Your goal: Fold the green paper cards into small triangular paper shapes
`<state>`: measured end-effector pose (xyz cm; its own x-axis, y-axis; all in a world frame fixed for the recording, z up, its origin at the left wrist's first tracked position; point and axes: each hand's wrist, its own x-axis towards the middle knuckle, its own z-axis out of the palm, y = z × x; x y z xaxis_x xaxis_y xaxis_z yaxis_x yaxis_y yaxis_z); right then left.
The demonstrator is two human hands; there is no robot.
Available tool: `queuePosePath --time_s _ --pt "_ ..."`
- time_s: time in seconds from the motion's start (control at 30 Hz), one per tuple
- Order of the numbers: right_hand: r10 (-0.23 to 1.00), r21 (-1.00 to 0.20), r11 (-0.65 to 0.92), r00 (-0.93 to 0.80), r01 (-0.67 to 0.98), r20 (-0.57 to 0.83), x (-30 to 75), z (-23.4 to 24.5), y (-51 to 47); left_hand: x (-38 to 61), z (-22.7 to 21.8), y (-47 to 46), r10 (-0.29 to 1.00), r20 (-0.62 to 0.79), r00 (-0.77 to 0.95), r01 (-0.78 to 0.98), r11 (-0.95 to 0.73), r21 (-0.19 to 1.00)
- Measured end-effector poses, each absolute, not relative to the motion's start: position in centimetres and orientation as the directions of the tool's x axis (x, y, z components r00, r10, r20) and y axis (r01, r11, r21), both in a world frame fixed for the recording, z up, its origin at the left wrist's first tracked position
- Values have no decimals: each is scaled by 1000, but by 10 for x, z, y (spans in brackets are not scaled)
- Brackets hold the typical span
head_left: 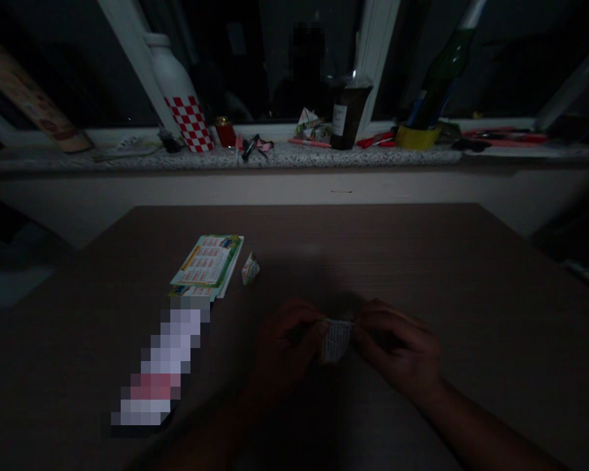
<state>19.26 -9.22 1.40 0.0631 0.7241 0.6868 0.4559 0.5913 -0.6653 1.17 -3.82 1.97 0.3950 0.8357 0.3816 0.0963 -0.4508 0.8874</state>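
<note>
Printed paper (337, 341) is pinched between fingers of left hand (293, 333) and right hand (406, 347). Likely light, easily creased, it is best edge-held.

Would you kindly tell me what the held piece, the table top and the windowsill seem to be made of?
Held piece: probably matte paper, being thin and printed with lines.
Table top: wood or wood-look laminate, seemingly dull, with fine streaked grain.
Windowsill: stone or imitation stone, speckled light and dark; finish unclear.

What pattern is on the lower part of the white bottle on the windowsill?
The bottle has red and white checks there, clearest in the head view.
</note>
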Motion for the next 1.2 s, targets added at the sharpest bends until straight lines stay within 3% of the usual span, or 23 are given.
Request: queuePosePath --time_s 0.13,0.27,0.37,0.5,0.9,1.2 --pt "715 -645 597 48 477 698 193 14 -92 9 20 -37 788 430 440 224 -560 798" --pt "689 -597 627 1 501 725 194 15 -91 6 27 -38 665 588 460 353 -745 566" --pt "661 -541 653 -52 531 748 193 17 -91 6 34 -40 546 654 524 358 -838 413" --pt "627 -470 685 -122 557 770 192 21 -91 6 40 -41 453 655 604 329 -891 312" --pt "595 -397 743 -260 539 761 191 19 -90 5 48 -35 372 599 709 281 -928 243" --pt "551 -397 762 -189 512 813 189 30 -90 0 47 -24 401 609 685 307 -916 257"
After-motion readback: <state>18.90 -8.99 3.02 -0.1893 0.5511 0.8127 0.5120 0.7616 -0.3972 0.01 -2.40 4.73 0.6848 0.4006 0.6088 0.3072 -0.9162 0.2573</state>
